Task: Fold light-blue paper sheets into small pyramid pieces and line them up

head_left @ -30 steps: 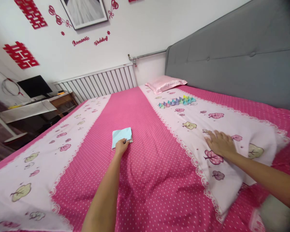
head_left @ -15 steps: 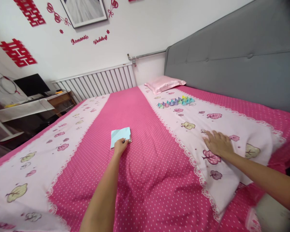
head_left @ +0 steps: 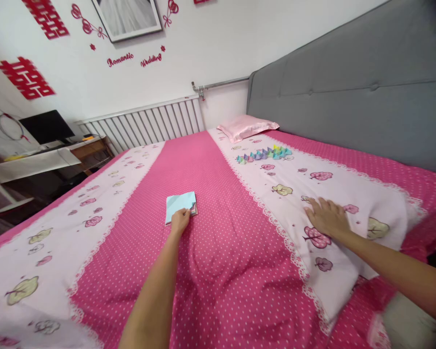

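The left hand [head_left: 180, 220] is stretched far forward on a straight arm, its fingers curled down onto the near edge of a small stack of light-blue square paper sheets [head_left: 180, 204], pinching that edge; the top sheet's near corner is lifted slightly. The stack lies on the pink, white-dotted middle band of the bedspread [head_left: 218, 271], well out from the person and about midway across the bed. The right hand [head_left: 327, 216] lies flat, palm down, fingers spread and holding nothing, pressing on the pale band printed with pink and cream trees, to the right of a white lace-like border; its arm runs in from the lower right. Farther up that pale band sits a row of small folded paper shapes in blue, purple, green and yellow [head_left: 264, 153], well apart from both hands, and beyond it a glossy pink satin pillow [head_left: 247, 127] by the grey padded headboard [head_left: 349, 92]. Behind the bed stand a white ribbed radiator [head_left: 145, 123] and, at far left, a desk [head_left: 39, 157] carrying a dark monitor [head_left: 46, 127]. Nothing lies between the hands and the paper.
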Available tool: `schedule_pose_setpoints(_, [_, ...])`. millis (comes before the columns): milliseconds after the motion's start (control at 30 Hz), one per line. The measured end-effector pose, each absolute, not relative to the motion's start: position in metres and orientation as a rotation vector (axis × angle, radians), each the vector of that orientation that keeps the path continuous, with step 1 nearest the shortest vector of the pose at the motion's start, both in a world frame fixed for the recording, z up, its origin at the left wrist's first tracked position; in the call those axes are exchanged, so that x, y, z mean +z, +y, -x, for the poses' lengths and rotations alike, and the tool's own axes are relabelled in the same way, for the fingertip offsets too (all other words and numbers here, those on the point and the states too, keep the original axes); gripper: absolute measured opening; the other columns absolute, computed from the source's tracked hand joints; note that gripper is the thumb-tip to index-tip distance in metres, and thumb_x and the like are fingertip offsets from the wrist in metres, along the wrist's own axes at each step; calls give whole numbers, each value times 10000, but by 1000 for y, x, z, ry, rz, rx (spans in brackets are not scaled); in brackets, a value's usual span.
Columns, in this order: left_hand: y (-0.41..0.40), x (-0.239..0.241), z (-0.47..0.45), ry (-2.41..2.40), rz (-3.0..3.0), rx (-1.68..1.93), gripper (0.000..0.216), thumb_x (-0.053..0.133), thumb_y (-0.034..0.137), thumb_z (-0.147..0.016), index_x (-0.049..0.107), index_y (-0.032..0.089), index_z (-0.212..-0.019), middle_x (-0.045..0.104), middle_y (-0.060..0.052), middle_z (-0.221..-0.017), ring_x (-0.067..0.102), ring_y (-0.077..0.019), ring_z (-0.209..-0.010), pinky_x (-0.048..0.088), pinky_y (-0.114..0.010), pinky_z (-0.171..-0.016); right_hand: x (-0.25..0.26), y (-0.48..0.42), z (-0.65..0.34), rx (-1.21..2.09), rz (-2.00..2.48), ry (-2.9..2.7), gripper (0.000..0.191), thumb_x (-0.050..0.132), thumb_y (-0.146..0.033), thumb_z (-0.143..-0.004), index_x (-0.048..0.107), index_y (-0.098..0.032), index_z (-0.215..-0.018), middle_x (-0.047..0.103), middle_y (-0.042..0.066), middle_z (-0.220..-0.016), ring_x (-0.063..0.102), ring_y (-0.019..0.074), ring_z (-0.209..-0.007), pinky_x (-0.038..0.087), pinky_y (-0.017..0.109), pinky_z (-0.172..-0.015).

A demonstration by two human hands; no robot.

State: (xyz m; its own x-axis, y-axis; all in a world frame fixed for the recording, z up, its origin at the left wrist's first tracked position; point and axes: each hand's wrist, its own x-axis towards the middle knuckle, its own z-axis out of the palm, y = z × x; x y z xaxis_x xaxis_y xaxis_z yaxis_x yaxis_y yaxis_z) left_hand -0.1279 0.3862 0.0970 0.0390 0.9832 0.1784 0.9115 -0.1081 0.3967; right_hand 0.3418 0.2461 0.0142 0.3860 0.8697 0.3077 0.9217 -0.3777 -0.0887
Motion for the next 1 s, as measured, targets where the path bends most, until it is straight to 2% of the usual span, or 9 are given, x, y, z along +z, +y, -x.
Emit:
schedule_pose_setpoints(267, [388, 93, 131, 1971, -2107, 631, 379, 337, 359, -845, 637, 172, -708, 677, -47, -778, 585, -196, -744, 351, -244, -632, 11, 247, -344, -342, 2392, -1589, 581, 186, -485, -884, 453, -170, -1292, 440, 154, -1321, 385, 347, -1189, 266, 525, -978])
schedule_pose_setpoints(800, [390, 93, 130, 2037, -2108, 613, 358, 361, 267, -846, 652, 156, -670, 675, -57, -706, 588, -192, -692, 358, -246, -610, 11, 247, -343, -342, 2384, -1586, 565, 203, -475, -882, 453, -170, -1286, 450, 155, -1319, 384, 347, -1191, 267, 532, -976])
schedule_pose_setpoints(1000, [390, 90, 129, 2108, -2118, 662, 247, 445, 191, -802, 689, 170, -828, 702, -88, -906, 610, -221, -855, 401, -271, -720, 13, 246, -342, -323, 2384, -1590, 566, 214, -475, -879, 446, -163, -1291, 440, 158, -1331, 376, 349, -1204, 264, 536, -976])
